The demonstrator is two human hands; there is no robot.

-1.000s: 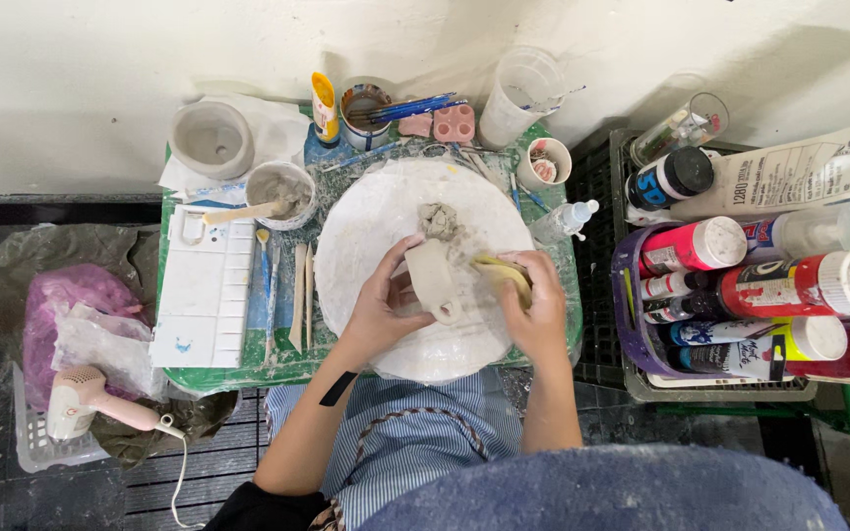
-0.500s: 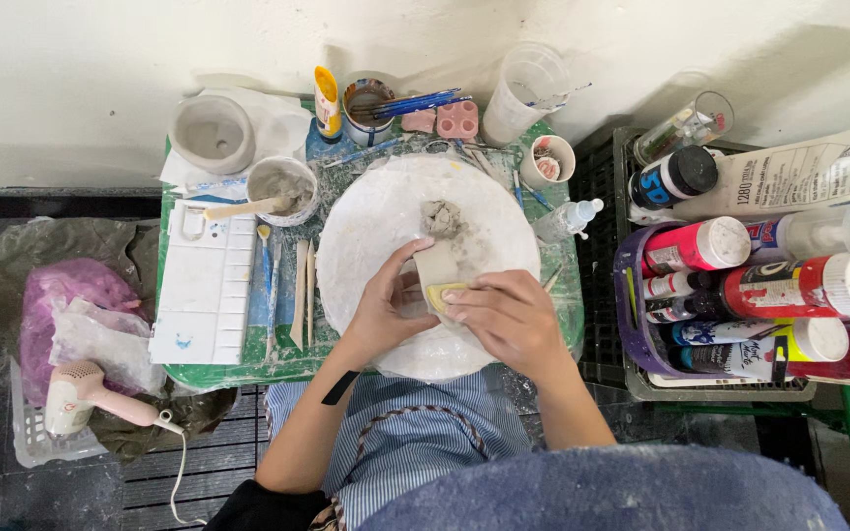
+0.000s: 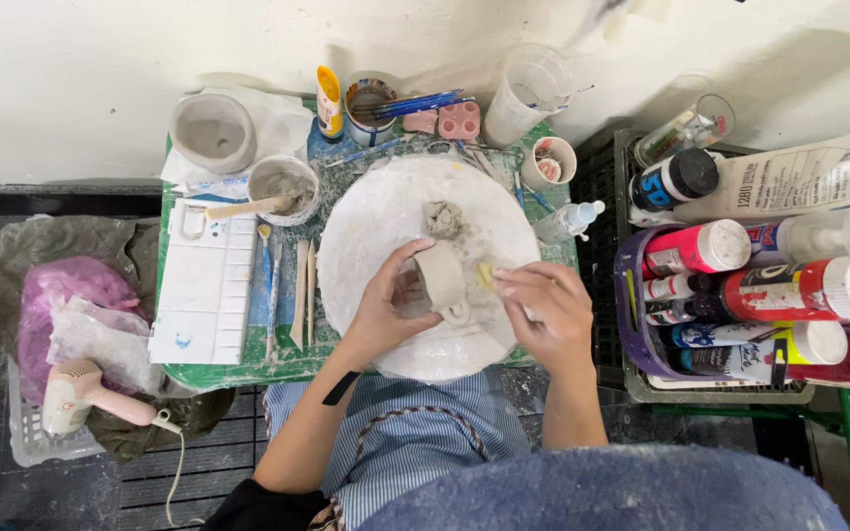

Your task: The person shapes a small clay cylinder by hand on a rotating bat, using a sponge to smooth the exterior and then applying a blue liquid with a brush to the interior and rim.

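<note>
A small grey clay cup [image 3: 442, 278] with a handle lies on its side on the round white board [image 3: 366, 231]. My left hand [image 3: 393, 310] cups it from the left, thumb over its top. My right hand [image 3: 539, 307] pinches a small yellow sponge [image 3: 485, 274] against the cup's right side. A lump of grey clay [image 3: 443, 218] sits on the board just beyond the cup.
A white paint palette [image 3: 204, 285], wooden tools and brushes lie left of the board on the green table. Cups, a slip bowl [image 3: 281, 186] and a brush jar stand behind. Paint bottles in a purple basket [image 3: 740, 295] crowd the right. A hairdryer [image 3: 81, 398] rests at lower left.
My right hand has drawn the sponge from the far side of the cup back to its near right side. The cup has turned slightly in my left hand.
</note>
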